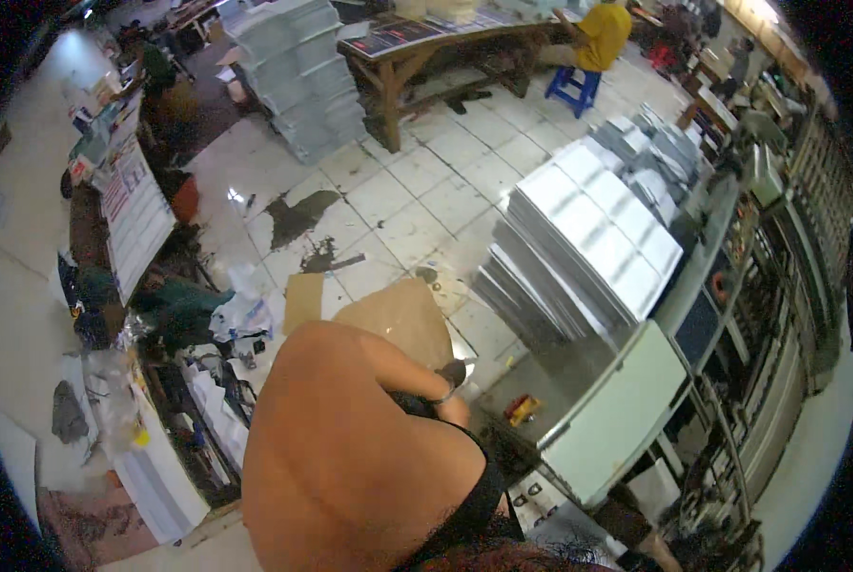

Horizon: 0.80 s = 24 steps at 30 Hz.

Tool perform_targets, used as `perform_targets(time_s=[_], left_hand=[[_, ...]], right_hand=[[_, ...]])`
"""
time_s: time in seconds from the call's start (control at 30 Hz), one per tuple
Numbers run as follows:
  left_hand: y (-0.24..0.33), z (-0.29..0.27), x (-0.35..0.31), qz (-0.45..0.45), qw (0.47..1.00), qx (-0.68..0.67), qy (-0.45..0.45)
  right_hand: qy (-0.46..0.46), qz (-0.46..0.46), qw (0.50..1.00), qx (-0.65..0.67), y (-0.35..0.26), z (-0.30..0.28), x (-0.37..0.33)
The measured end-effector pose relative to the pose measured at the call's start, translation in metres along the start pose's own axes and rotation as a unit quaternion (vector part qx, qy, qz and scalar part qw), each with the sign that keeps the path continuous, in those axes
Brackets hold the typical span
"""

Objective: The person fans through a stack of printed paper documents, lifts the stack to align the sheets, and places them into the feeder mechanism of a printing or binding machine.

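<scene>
A bent bare arm, seemingly my left, fills the lower middle of the head view, with its elbow toward the far side. A thin bracelet (449, 392) circles the wrist. Only a small part of my left hand (455, 412) shows beyond it, and its fingers are hidden. Close by is a small dark object (456, 371) with a pale tip; its kind and whether I touch it are unclear. Dark fabric (412, 404) shows under the forearm. Beyond the arm, a brown sheet (402, 319) lies over the tiled floor. My right hand is not in view.
A tall stack of white sheets (598, 229) stands at right, beside a machine with a pale green panel (617, 410). A small red-and-yellow object (522, 410) lies near it. Left is a cluttered bench (169, 486). Farther off are grey stacks (293, 67), a wooden table (388, 81) and a seated person (603, 38).
</scene>
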<state>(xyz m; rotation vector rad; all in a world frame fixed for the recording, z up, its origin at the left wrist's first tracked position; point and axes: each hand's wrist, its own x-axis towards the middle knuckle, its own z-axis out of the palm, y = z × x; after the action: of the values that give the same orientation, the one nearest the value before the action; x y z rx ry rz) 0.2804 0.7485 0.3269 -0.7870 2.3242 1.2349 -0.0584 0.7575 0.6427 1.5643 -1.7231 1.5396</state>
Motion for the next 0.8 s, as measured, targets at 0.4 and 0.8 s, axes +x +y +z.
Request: perform_targets(time_s=[0.4, 0.8], left_hand=[[-0.096, -0.085, -0.211, -0.255, 0.795, -0.233, 0.499], [-0.216, -0.227, -0.298, -0.268, 0.458, -0.318, 0.786]], right_hand=[[-0.433, -0.097, 0.896, 0.007, -0.062, 0.193, -0.054], [-0.338, -0.147, 0.930, -0.006, 0.026, 0.230, -0.087]])
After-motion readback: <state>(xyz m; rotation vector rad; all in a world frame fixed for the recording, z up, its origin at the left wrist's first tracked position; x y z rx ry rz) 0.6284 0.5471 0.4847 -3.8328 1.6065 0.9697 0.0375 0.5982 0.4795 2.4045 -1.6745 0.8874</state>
